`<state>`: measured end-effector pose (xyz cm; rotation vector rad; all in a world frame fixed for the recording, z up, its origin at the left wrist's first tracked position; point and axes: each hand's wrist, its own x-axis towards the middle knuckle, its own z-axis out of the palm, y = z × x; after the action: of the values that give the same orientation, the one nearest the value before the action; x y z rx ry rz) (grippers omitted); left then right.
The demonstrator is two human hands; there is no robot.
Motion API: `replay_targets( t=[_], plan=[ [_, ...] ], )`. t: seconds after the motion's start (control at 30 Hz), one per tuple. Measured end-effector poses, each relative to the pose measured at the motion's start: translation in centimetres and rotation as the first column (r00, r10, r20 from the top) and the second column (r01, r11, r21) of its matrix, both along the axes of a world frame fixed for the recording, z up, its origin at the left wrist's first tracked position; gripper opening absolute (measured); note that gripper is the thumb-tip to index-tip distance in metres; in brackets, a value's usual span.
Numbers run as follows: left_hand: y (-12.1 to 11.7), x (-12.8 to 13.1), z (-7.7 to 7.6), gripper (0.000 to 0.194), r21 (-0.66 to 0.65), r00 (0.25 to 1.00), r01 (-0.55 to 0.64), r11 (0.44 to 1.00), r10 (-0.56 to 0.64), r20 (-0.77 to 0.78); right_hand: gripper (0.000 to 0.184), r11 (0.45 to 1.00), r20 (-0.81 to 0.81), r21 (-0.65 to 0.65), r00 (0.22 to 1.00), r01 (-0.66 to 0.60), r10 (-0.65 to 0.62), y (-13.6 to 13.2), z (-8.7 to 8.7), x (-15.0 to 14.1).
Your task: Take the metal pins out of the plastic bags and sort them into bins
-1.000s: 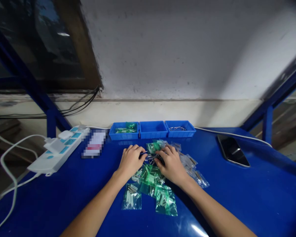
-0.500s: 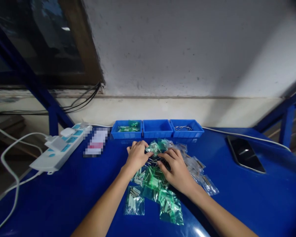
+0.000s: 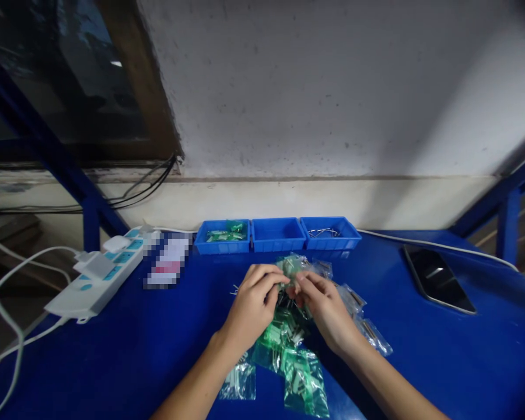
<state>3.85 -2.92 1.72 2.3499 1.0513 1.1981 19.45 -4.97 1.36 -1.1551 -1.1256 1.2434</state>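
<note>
Over a pile of small packets my left hand [image 3: 256,297] and my right hand [image 3: 324,300] meet, fingertips nearly touching. Both are closed in a pinch on a small clear plastic bag [image 3: 291,267], whose contents are partly covered by my fingers. Loose metal pins [image 3: 286,299] show dark and shiny beneath. Closer to me lie green-tinted bags of pale plugs and screws [image 3: 305,382], and another clear bag [image 3: 240,382] sits partly under my left forearm. Clear packets of brownish screws [image 3: 373,335] spread out past my right hand.
Three blue bins stand in a row at the back: the left bin [image 3: 223,247] has green packets, the middle bin [image 3: 277,243] shows a bare floor, the right bin [image 3: 332,241] has metal pins. A power strip [image 3: 96,280] lies left, a phone [image 3: 437,279] right.
My hands have come together, the left moving right and the fingers of both closing on the small bag. The view has tilted slightly upward.
</note>
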Motion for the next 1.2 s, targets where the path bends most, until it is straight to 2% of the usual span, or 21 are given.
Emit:
replay_targets(
  t=[0.07,0.13,0.2,0.27,0.37,0.5,0.63,0.73,0.87,0.97,1.2],
  plan=[
    [0.01,0.04,-0.16,0.029,0.013,0.999,-0.036,0.999,0.036,0.025,0.03,0.998,-0.031,-0.017,0.998,0.053,-0.053,0.15,-0.18,0.13],
    [0.12,-0.08,-0.24,0.026,-0.017,0.983,-0.146,0.989,0.147,0.108,0.03,0.994,0.004,0.002,0.994,0.113,-0.113,0.24,-0.31,0.26],
    [0.28,-0.24,-0.27,0.019,-0.124,0.94,-0.241,0.963,0.263,0.216,0.029,0.988,0.044,0.05,0.988,0.143,-0.145,0.24,-0.28,0.35],
    [0.4,-0.29,-0.33,0.018,-0.253,0.907,-0.232,0.939,0.303,0.294,0.029,0.985,0.067,0.089,0.986,0.146,-0.153,0.15,-0.12,0.33],
    [0.39,-0.02,-0.5,0.02,-0.363,0.909,-0.13,0.922,0.257,0.327,0.029,0.984,0.094,0.126,0.986,0.125,-0.137,-0.07,0.12,0.15],
    [0.28,0.38,-0.83,0.014,-0.395,0.921,-0.068,0.916,0.21,0.328,0.028,0.981,0.16,0.168,0.979,0.095,-0.122,-0.37,-0.02,-0.06],
    [0.28,0.34,-0.89,0.012,-0.38,0.915,-0.08,0.921,0.219,0.338,0.025,0.972,0.28,0.222,0.95,0.079,-0.141,-0.55,-0.29,-0.05],
    [0.21,0.34,-0.69,0.013,-0.327,0.934,-0.126,0.937,0.223,0.279,0.023,0.964,0.378,0.259,0.912,0.062,-0.16,-0.66,-0.3,-0.01],
    [0.09,0.4,-0.33,0.025,-0.316,0.959,-0.144,0.938,0.212,0.19,0.02,0.947,0.43,0.318,0.882,0.053,-0.194,-0.67,-0.25,0.1],
    [0.16,0.29,-0.25,0.03,-0.336,0.948,-0.139,0.932,0.223,0.225,0.019,0.94,0.44,0.336,0.872,0.06,-0.213,-0.61,-0.25,0.21],
    [0.47,0.18,-0.64,0.012,-0.372,0.878,-0.143,0.917,0.291,0.381,0.02,0.943,0.465,0.33,0.86,0.05,-0.208,-0.65,-0.46,0.26]
  ],
)
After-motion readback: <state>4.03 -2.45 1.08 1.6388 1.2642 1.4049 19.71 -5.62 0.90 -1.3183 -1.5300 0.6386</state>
